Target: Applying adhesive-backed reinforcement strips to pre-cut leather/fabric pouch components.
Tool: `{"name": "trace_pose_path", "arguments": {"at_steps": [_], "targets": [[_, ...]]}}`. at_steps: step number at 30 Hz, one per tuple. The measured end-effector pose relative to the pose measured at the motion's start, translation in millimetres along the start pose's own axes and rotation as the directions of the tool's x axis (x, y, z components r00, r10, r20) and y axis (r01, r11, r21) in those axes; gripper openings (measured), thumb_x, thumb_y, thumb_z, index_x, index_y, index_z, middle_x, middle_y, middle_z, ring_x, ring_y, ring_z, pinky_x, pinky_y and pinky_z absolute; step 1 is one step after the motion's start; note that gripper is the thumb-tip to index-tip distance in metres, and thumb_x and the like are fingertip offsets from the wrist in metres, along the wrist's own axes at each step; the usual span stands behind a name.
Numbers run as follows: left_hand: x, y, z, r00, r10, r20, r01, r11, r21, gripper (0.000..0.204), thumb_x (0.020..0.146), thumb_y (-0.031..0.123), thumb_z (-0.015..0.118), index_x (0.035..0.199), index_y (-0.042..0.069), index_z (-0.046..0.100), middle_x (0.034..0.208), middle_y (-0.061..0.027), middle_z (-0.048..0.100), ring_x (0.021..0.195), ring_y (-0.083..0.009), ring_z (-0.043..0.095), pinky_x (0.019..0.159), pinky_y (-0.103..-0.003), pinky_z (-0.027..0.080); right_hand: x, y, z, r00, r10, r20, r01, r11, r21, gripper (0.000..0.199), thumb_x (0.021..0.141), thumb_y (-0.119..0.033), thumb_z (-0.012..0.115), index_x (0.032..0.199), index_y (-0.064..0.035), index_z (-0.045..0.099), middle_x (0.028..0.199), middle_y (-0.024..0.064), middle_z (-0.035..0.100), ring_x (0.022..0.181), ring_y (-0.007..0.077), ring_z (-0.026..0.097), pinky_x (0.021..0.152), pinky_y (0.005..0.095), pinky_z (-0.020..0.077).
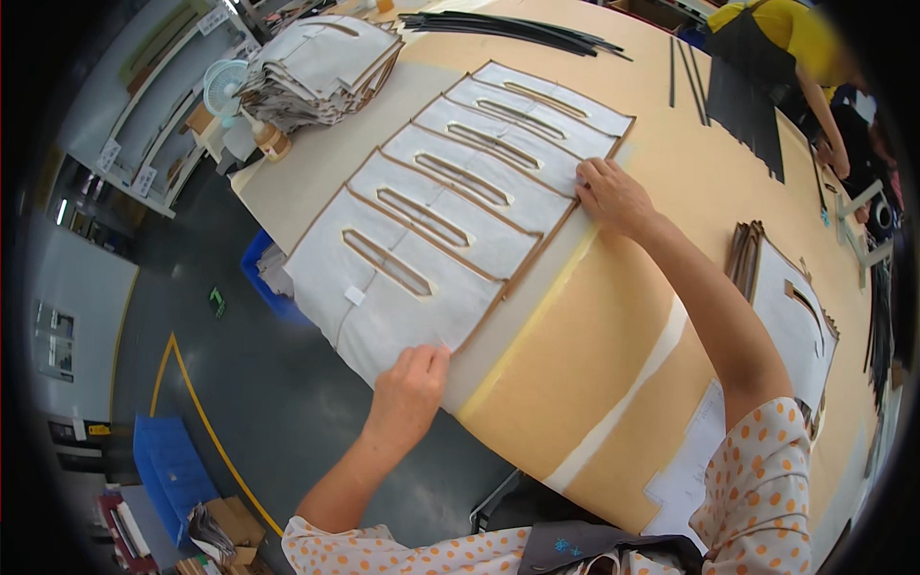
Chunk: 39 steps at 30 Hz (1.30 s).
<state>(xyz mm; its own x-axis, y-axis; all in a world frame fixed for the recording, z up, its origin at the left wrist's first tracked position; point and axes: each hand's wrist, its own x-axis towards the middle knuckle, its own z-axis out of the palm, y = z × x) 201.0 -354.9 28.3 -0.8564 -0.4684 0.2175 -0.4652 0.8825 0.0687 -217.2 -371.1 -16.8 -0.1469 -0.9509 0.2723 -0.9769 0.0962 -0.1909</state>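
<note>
Head view: touching slotted, brown-edged pale panels (460, 213) with both hands; laid overlapping in a row on counter (565, 359), running near left to far. Curled left hand (410, 388) at near right corner of nearest panel, fingers close together; can't tell if pinching. Bent right hand (618, 195) over right edge, farther along, fingers together; can't tell grip underneath. Also piled at far left, similar stack (321, 72), near squeeze bottle (271, 141); black strips (517, 32) at far side.
</note>
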Motion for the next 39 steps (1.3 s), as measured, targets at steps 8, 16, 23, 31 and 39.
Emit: {"name": "trace_pose_path", "arguments": {"at_steps": [8,16,23,31,39], "targets": [[11,-9,-36,0.989,0.116,0.088,-0.104,0.986,-0.128,0.022,0.075,0.002,0.065,0.096,0.003,0.06,0.087,-0.006,0.057,0.082,-0.0211,0.063,0.063,-0.029,0.056,-1,-11,-17,0.999,0.002,0.052,-0.002,1.0,0.005,0.025,0.098,-0.022,0.054,0.117,-0.0057,0.054,0.12,0.009,0.059,0.116,0.0291,0.056,0.096,0.0414,0.0497],[19,-28,-29,0.968,0.192,0.161,-0.141,0.949,-0.282,0.021,0.076,0.002,0.065,0.096,0.002,0.06,0.085,-0.0078,0.058,0.08,-0.0236,0.064,0.062,-0.032,0.057,8,-13,-28,0.987,0.039,0.157,-0.037,0.999,-0.015,0.022,0.096,-0.021,0.057,0.112,-0.0057,0.055,0.114,0.0106,0.06,0.111,0.03,0.057,0.095,0.04,0.0488],[33,-35,-25,0.962,0.197,0.187,-0.102,0.901,-0.423,0.025,0.082,0.007,0.07,0.106,0.003,0.064,0.089,-0.0092,0.061,0.084,-0.0266,0.066,0.067,-0.037,0.057,20,3,-21,0.988,-0.079,0.133,0.09,0.993,-0.078,0.019,0.096,-0.016,0.057,0.111,-0.0038,0.055,0.107,0.0117,0.061,0.103,0.031,0.059,0.092,0.0412,0.0492],[33,-28,-41,0.958,0.206,0.2,-0.085,0.868,-0.489,0.037,0.09,0.029,0.072,0.11,0.001,0.061,0.09,-0.0105,0.06,0.086,-0.0286,0.063,0.069,-0.038,0.055,0,-101,-32,0.991,0.08,0.108,-0.119,0.892,0.437,0.011,0.094,-0.021,0.065,0.097,-0.0099,0.063,0.096,0.0102,0.065,0.096,0.0314,0.061,0.082,0.0434,0.0504],[21,-21,-50,0.973,0.16,0.168,-0.06,0.874,-0.483,0.034,0.087,0.022,0.075,0.113,0.002,0.064,0.097,-0.0105,0.064,0.089,-0.0294,0.065,0.073,-0.037,0.056,-43,-167,-21,0.963,0.046,0.264,-0.141,0.925,0.353,0.036,0.078,-0.037,0.08,0.093,-0.0088,0.063,0.098,0.0123,0.065,0.097,0.0333,0.061,0.078,0.0436,0.0496]]}}
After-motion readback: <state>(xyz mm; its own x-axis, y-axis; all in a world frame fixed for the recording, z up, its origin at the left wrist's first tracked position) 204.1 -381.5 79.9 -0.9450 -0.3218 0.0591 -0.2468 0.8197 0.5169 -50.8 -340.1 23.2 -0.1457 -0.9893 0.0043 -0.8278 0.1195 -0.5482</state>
